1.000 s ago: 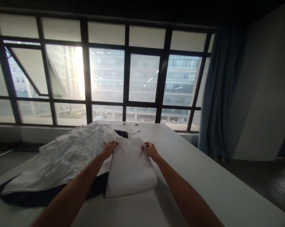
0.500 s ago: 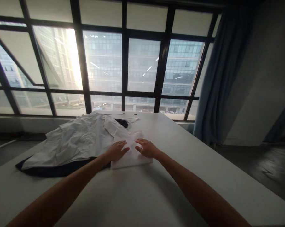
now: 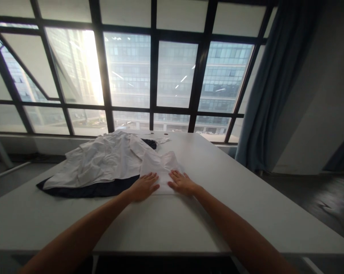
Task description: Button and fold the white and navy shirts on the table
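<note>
A folded white garment (image 3: 160,167) lies on the white table (image 3: 217,198) in front of me. My left hand (image 3: 145,186) rests flat on its near left edge, fingers spread. My right hand (image 3: 182,182) lies flat on its near right edge, palm down. Neither hand grips anything. To the left of the folded piece, a crumpled pile of white clothes (image 3: 103,160) lies on top of a dark navy cloth (image 3: 89,189).
A wall of large windows (image 3: 149,76) with black frames stands behind the table. A blue-grey curtain (image 3: 271,87) hangs at the right. The table's near edge (image 3: 160,252) is just below my forearms. Dark floor lies to the right.
The long white piece was folded over into a short stack. My hands went from gripping its far edge to lying flat on it, then slid toward its near edge. The camera pulled back.
</note>
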Demonstrator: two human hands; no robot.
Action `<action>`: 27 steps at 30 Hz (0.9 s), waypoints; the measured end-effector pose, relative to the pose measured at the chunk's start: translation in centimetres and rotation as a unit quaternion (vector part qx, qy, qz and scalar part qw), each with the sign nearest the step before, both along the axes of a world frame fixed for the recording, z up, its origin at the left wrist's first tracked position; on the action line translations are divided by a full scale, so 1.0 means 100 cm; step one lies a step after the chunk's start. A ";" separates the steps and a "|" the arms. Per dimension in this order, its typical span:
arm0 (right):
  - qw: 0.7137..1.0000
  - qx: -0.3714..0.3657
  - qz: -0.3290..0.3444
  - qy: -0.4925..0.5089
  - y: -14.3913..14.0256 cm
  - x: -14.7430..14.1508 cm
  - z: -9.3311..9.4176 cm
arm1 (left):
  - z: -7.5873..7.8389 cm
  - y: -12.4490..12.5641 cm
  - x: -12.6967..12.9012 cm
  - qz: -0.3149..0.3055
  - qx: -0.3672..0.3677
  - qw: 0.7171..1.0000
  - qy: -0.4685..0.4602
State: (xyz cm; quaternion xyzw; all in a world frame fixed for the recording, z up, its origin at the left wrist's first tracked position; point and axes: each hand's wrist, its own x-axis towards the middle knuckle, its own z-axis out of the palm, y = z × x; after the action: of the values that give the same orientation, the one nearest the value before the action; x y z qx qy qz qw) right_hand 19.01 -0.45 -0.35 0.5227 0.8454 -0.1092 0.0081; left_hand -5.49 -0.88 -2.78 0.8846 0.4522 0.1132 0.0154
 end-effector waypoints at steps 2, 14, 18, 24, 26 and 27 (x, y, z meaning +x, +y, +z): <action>1.000 -0.017 0.008 -0.020 -0.003 0.006 0.013 | 0.004 0.001 -0.001 0.007 0.020 1.000 -0.012; 0.982 0.182 -0.031 0.049 0.016 0.015 0.012 | 0.030 0.011 0.025 -0.016 0.055 0.998 0.023; 0.992 0.115 -0.045 0.011 0.041 0.010 -0.008 | 0.022 0.059 0.035 0.037 0.048 0.998 0.027; 0.997 0.032 -0.070 -0.001 0.064 0.017 -0.008 | -0.009 0.096 0.026 0.058 -0.033 0.998 -0.008; 0.997 0.039 -0.065 -0.008 0.061 0.015 -0.003 | -0.014 0.098 0.024 0.054 -0.023 0.998 -0.011; 0.996 0.052 -0.066 -0.010 0.056 0.011 0.000 | -0.016 0.100 0.024 0.054 -0.015 0.998 -0.014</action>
State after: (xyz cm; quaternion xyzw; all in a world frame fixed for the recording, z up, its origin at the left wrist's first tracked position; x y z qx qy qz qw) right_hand 20.16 5.20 -0.36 0.5784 0.8133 -0.0606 -0.0178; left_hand -3.07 9.09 -4.40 0.8566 0.5012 0.1193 0.0293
